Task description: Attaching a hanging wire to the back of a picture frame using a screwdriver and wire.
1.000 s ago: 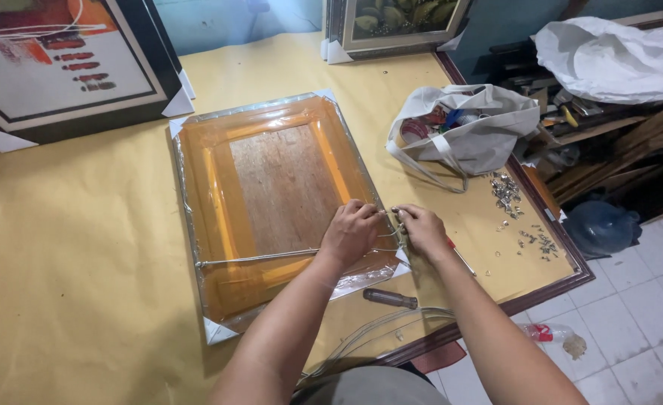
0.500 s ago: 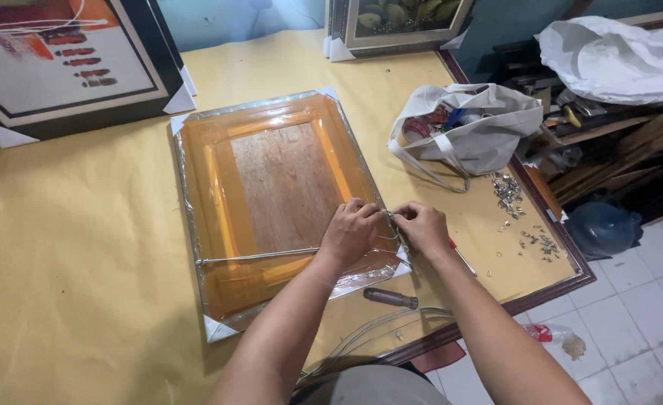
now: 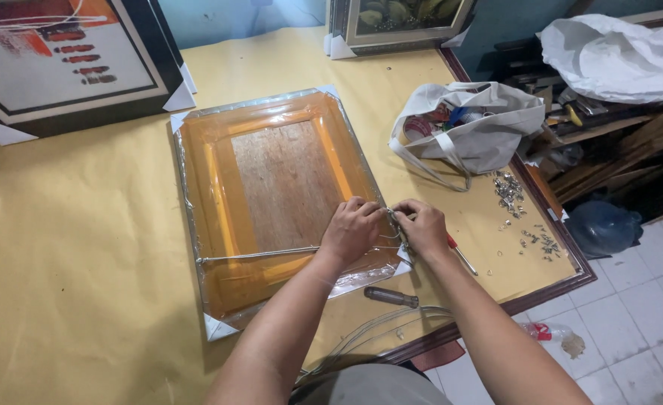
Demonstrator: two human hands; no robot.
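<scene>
Both hands have shifted only a touch over the last second, and they stay bunched at the same spot on the right edge of the wrapped picture frame (image 3: 286, 202). The left hand (image 3: 354, 229) has its fingers curled down on the frame's edge, pressed together over the wire (image 3: 260, 253). The right hand (image 3: 421, 225) is pinching at the wire's end just beside it, though I cannot tell exactly what sits between its fingertips. The wire now lies drawn straight across the back of the frame, from the left rail to the hands. To me that looks like the right-hand fixing point being worked while the far end already holds.

The frame lies face down in the middle of the tabletop (image 3: 61, 262), sealed in clear film, orange-brown with white corner guards. A red-handled screwdriver (image 3: 459, 253) lies just behind the right hand, and a dark tool handle (image 3: 391, 297) lies near the table's front edge. The grey cloth bag (image 3: 474, 131) slumps open at the right, with small metal fittings (image 3: 513, 193) scattered below it. A black-framed print with red shapes (image 3: 69, 64) leans at the far left
</scene>
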